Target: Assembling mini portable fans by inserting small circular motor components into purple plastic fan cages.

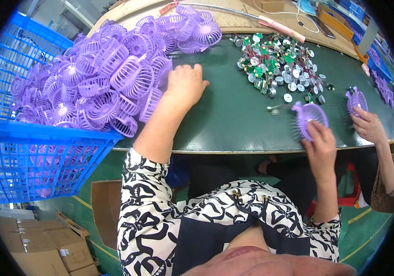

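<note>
My right hand (320, 145) is closed on the lower rim of a round purple fan cage (311, 120), held up above the table near its front edge. The cage's slatted side faces left. Just left of it lies a small motor with wires (275, 110). My left hand (185, 85) is at the right edge of a large heap of purple fan cages (109, 69). Its back faces up, the thumb stands apart, and the other fingers bend down, their tips partly hidden. I see nothing held in it.
The heap spills from a blue plastic crate (45, 161) onto the green table (215, 129). Several motors and green circuit boards (279, 66) lie piled at the back. A co-worker's hand (370, 125) holds another purple cage (356, 101) at right. Cardboard boxes (45, 244) stand lower left.
</note>
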A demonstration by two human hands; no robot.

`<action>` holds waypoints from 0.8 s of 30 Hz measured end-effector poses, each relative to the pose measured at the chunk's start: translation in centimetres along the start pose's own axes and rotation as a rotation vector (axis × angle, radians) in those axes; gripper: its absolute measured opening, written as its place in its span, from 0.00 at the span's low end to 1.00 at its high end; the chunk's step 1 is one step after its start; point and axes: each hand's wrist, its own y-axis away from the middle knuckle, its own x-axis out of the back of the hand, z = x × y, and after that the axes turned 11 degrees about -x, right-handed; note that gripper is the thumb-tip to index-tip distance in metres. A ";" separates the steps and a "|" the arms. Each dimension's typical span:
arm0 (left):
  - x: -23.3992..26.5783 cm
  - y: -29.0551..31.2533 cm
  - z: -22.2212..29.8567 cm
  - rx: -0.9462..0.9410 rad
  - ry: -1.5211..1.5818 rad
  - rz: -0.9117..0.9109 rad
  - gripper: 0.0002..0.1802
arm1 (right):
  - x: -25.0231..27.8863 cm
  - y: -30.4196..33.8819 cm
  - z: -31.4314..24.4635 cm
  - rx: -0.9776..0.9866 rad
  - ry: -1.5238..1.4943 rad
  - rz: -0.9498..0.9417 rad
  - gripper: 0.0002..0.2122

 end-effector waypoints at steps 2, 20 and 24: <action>-0.5 0.2 -0.1 -0.032 -0.058 0.018 0.22 | 0.7 0.0 2.9 -0.146 0.048 0.066 0.20; -1.0 -0.6 4.0 -0.357 0.027 0.269 0.18 | -1.0 -3.4 4.7 -0.311 0.114 0.293 0.13; -0.9 -0.5 3.7 -0.362 -0.028 0.202 0.17 | -0.5 -3.6 4.4 -0.280 0.124 0.225 0.12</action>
